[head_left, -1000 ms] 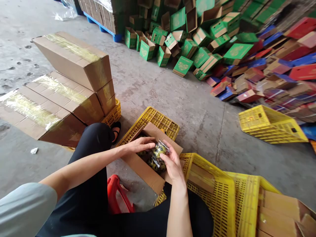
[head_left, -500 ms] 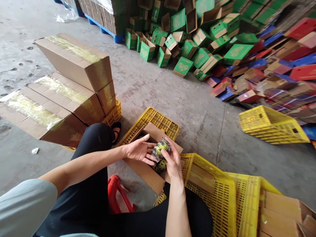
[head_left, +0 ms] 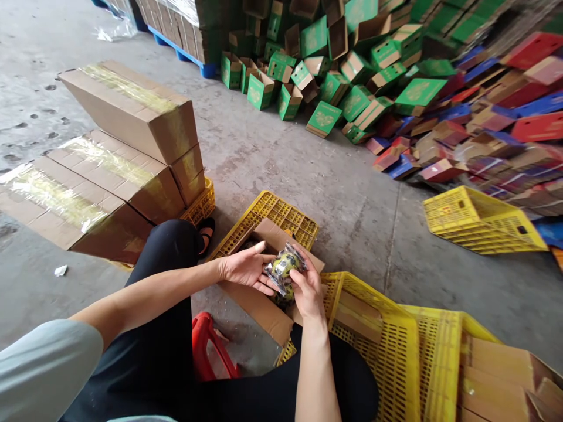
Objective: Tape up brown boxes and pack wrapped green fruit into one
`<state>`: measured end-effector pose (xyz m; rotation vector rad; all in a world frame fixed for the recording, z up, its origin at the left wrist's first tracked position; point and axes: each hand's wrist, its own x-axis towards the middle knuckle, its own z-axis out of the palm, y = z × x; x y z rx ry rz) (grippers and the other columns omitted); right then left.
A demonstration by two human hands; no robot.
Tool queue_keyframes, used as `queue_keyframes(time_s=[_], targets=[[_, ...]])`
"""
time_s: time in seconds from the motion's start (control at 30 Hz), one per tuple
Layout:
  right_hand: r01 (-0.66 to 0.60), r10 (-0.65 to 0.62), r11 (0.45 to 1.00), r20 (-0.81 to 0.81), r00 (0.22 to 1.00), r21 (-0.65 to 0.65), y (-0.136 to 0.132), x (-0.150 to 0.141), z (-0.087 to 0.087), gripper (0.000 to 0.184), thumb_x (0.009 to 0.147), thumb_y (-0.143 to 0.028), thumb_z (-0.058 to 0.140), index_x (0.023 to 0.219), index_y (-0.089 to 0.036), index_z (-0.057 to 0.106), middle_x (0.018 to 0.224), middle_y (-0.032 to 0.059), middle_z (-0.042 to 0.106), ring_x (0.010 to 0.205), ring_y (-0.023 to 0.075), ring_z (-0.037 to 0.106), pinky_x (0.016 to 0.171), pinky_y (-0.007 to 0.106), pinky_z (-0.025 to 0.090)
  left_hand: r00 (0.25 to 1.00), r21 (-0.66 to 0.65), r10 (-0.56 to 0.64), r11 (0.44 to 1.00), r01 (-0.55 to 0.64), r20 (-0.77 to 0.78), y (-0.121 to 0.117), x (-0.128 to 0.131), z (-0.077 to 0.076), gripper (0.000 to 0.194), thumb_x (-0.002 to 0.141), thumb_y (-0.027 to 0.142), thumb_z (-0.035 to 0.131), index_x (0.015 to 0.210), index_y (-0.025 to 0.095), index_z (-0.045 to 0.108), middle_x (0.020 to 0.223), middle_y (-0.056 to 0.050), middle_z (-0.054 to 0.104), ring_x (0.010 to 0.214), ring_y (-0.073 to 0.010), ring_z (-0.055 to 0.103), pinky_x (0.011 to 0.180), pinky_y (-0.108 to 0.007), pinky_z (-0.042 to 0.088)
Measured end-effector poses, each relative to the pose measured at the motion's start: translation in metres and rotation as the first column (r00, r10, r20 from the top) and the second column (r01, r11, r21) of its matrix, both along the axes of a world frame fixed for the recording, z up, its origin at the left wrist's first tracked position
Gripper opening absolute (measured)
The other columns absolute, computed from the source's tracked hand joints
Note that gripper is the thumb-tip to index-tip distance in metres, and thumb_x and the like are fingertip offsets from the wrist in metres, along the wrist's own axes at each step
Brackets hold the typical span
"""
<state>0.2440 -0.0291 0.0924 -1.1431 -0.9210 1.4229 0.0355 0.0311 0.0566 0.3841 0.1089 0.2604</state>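
A yellow-green round item in a clear, dark-patterned plastic wrapper is gripped between the thumb and fingers of my right hand. What lies inside the wrapper I cannot make out for certain. My left hand is palm up with its fingers spread, the fingertips at the wrapper's left side. Below both hands stands an open cardboard box with its flaps folded out. Another wrapped yellow-green item shows in the box, partly hidden by my hands. The box rests on an upturned yellow crate.
Taped cardboard boxes are stacked at left. Yellow crates holding cardboard stand at right, another yellow crate farther off. A red stool is by my legs. Green boxes and red and blue boxes lie heaped behind.
The wrapped item has turned slightly in my right hand, so more of its clear crinkled end shows toward my left fingers. My left hand has barely moved.
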Motion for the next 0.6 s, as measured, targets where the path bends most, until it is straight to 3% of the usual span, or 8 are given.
queue_keyframes(time_s=[0.2,0.37,0.47,0.6], targets=[[-0.045,0.042,0.998,0.053,0.998,0.054,0.001,-0.002,-0.002,0.069,0.082,-0.033,0.081,0.147,-0.032,0.059,0.159,0.0015,0.053,0.149,0.0297,0.045,0.126,0.046,0.037,0.958,0.129,0.196,0.977,-0.172,-0.209,-0.002,0.005,-0.012,0.064,0.083,0.052,0.085,0.137,0.026,0.062,0.117,-0.010,0.074,0.094,-0.0204,0.073,0.092,-0.038,0.055],[-0.022,0.020,1.000,0.120,0.993,0.013,0.002,0.000,-0.006,0.061,0.087,-0.047,0.078,0.143,-0.032,0.063,0.153,0.0023,0.060,0.147,0.0282,0.049,0.126,0.047,0.036,0.897,0.224,0.332,0.935,-0.273,-0.291,0.001,0.006,-0.011,0.057,0.080,0.052,0.088,0.125,0.021,0.070,0.115,-0.013,0.075,0.096,-0.0219,0.075,0.085,-0.031,0.057],[0.062,-0.056,0.998,0.228,0.972,-0.020,0.004,0.006,-0.013,0.050,0.088,-0.055,0.075,0.131,-0.028,0.072,0.138,0.0052,0.071,0.133,0.0294,0.061,0.117,0.046,0.045,0.895,0.282,0.329,0.927,-0.246,-0.302,0.001,0.005,-0.010,0.061,0.080,0.053,0.087,0.129,0.022,0.069,0.118,-0.013,0.074,0.097,-0.0232,0.076,0.083,-0.031,0.057],[0.118,-0.099,0.992,0.327,0.940,-0.040,0.005,0.013,-0.023,0.038,0.087,-0.057,0.075,0.107,-0.025,0.081,0.101,0.0040,0.079,0.094,0.0258,0.070,0.089,0.039,0.056,0.885,0.322,0.338,0.918,-0.233,-0.320,0.001,0.005,-0.012,0.065,0.076,0.054,0.090,0.129,0.020,0.070,0.113,-0.013,0.075,0.091,-0.0198,0.074,0.082,-0.030,0.057]])
